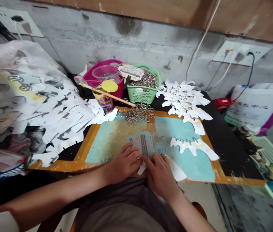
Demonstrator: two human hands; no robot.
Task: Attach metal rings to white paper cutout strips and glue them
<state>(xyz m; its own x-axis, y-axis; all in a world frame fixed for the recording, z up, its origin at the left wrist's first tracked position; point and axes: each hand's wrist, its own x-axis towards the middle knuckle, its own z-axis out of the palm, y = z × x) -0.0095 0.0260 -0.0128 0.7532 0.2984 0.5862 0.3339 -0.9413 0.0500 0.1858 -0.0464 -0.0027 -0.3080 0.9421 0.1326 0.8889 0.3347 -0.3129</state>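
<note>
Cutout [177, 170] we find pinched in our right grip [160, 171], jutting rightward; whether our left grip [126, 163] pinches, we cannot tell. Metal loops [137, 114] lie heaped beyond, before a green basket [141, 94].

Worktable loaded along its far side

The black worktable [238, 158] carries a worn light-blue sheet [164, 127], blotched with yellowish residue and framed by a brown border. A loose pile of oval metal loops [137, 114] lies at the sheet's far edge. Just beyond stand a mint-green basket [141, 96], a magenta basket [119, 92] and a printed can [105, 102]. White cut-outs are heaped at left [66, 117] and layered at far right [182, 100]; one loop-bearing cut-out [194, 146] lies alone on the sheet's right half.
</note>
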